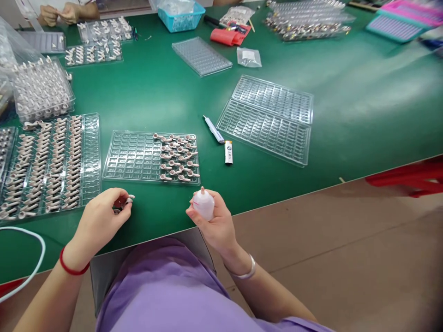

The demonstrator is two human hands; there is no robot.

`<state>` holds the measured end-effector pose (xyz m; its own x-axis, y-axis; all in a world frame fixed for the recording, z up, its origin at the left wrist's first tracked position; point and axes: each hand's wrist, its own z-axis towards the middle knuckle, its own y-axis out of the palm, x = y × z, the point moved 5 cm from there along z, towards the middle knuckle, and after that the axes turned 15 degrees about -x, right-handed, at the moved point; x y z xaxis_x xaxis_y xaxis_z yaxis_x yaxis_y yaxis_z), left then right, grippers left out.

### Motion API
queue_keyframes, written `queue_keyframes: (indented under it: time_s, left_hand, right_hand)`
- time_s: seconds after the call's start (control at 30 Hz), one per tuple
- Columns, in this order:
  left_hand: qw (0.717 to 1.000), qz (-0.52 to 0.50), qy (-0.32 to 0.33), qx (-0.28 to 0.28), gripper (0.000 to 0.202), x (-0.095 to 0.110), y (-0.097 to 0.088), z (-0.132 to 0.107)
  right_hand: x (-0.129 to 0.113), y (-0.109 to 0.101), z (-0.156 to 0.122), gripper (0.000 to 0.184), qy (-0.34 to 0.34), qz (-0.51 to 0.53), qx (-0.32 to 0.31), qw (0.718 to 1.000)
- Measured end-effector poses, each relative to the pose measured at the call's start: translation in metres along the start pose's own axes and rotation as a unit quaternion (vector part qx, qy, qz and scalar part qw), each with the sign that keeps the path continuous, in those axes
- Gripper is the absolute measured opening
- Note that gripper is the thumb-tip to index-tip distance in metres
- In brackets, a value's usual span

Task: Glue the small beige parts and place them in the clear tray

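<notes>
My left hand (pixel 104 219) is closed at the table's near edge, pinching a small pale earbud-shaped piece (pixel 129 199) between thumb and fingers; part of the piece is hidden. My right hand (pixel 216 221) wraps round a white squeeze bottle (pixel 204 205), its narrow tip pointing up and away from me. Just beyond my hands lies a clear plastic tray (pixel 131 154), its right side filled with several pale pieces (pixel 175 157). To the left, a larger clear tray (pixel 90 161) carries long rows of similar pieces (pixel 57 161).
A pen-like tool (pixel 213 130) and a white lighter (pixel 228 152) lie right of the tray. Farther right are clear trays (pixel 268 120). Stacked filled trays (pixel 43 87) stand at left, near a white cable (pixel 38 237). Another person's hands (pixel 64 14) work across the table.
</notes>
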<state>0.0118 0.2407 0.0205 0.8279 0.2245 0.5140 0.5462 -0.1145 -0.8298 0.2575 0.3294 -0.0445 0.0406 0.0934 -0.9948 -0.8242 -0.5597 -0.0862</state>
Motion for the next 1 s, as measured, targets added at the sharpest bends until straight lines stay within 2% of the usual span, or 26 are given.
queue_keyframes:
  time_s: [0.13, 0.23, 0.33, 0.43, 0.6, 0.73, 0.9, 1.0]
  left_hand:
    - [0.996, -0.085, 0.022, 0.011, 0.015, 0.011, 0.006, -0.001]
    - [0.996, -0.067, 0.057, 0.021, 0.016, 0.021, 0.011, -0.001]
    - [0.994, -0.043, 0.090, 0.032, 0.015, 0.026, 0.015, 0.000]
    - [0.993, -0.040, 0.093, 0.052, 0.011, 0.023, 0.016, -0.003]
    - [0.990, -0.095, 0.082, 0.057, 0.002, 0.012, 0.017, -0.013]
    - [0.980, -0.138, 0.086, 0.117, 0.002, 0.008, 0.014, -0.025]
    - [0.948, -0.284, 0.071, 0.121, 0.013, 0.014, 0.025, -0.040]
    - [0.938, -0.302, 0.076, 0.154, 0.022, 0.019, 0.032, -0.050]
  right_hand:
    - [-0.010, 0.009, 0.006, 0.036, 0.021, 0.002, -0.018, 1.000]
    - [-0.021, 0.032, 0.018, 0.037, 0.033, 0.022, -0.074, 0.996]
    - [-0.031, 0.059, 0.033, 0.034, 0.001, 0.015, -0.133, 0.991]
    - [-0.032, 0.075, 0.043, 0.029, -0.008, -0.015, -0.154, 0.988]
    - [-0.027, 0.071, 0.048, 0.028, 0.003, -0.048, -0.134, 0.990]
    - [-0.031, 0.064, 0.044, 0.027, -0.024, -0.051, -0.114, 0.992]
    - [-0.033, 0.079, 0.028, 0.036, -0.029, 0.097, -0.192, 0.976]
    - [-0.034, 0.085, 0.021, 0.035, -0.038, 0.144, -0.199, 0.969]
